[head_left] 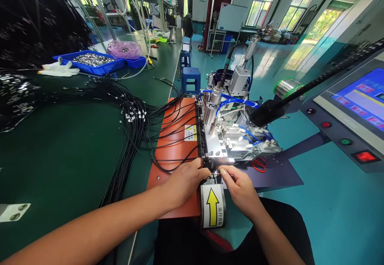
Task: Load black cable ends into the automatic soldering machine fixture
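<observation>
Both hands work close together at the near end of a metal machine (228,133) with pneumatic cylinders and blue tubes. My left hand (187,177) has its fingers curled over the end of the track, where a black cable (174,160) runs up to it; its fingertips look closed on that cable. Just to the right, my right hand (238,183) pinches something small between thumb and forefinger, too fine to name. Below the hands is a round drum (213,205) with a yellow arrow label. Several black cables lie across the orange cover (175,137) into the machine's side.
A thick bundle of black cables (129,125) covers part of the green table (75,161). Farther back are a blue tray (93,63) of small metal parts and white gloves (58,69). On the right stand a control screen (364,97), a wire spool (288,88) and red-handled scissors (259,165).
</observation>
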A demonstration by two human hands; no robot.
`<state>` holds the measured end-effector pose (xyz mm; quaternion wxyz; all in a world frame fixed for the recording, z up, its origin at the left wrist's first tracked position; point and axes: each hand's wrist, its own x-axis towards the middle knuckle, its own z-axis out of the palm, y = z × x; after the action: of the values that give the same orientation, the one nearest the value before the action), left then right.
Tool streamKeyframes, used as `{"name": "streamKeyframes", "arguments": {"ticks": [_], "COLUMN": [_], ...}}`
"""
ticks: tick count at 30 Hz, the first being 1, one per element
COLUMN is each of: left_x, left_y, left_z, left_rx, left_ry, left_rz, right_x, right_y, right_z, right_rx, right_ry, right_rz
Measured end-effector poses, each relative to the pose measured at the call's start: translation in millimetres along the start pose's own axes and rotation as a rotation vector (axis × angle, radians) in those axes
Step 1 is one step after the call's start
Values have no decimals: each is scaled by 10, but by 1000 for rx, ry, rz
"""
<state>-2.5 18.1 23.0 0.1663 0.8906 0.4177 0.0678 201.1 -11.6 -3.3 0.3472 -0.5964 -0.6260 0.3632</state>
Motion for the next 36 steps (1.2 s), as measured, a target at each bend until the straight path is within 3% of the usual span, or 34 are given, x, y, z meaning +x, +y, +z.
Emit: {"name": "streamKeyframes", "arguments": {"ticks": [19, 26, 32, 36], "left_x": [10, -37, -105, -103], "left_y": [-37, 46, 88, 90], "left_z": [69, -82, -130, -133], "left_rx": [-23, 140, 222, 175], "left_ry": [7, -40, -8, -45], "left_rz": [24, 41, 114, 49], "right_x": [-47, -27, -40, -20], "right_y": [-26, 10, 22, 39], "right_z": [34, 71, 110, 135], "right_rx": [-133, -110, -97, -70], "right_ry": [113, 103, 89, 73], "right_rz": [-36, 11, 65, 118]}}
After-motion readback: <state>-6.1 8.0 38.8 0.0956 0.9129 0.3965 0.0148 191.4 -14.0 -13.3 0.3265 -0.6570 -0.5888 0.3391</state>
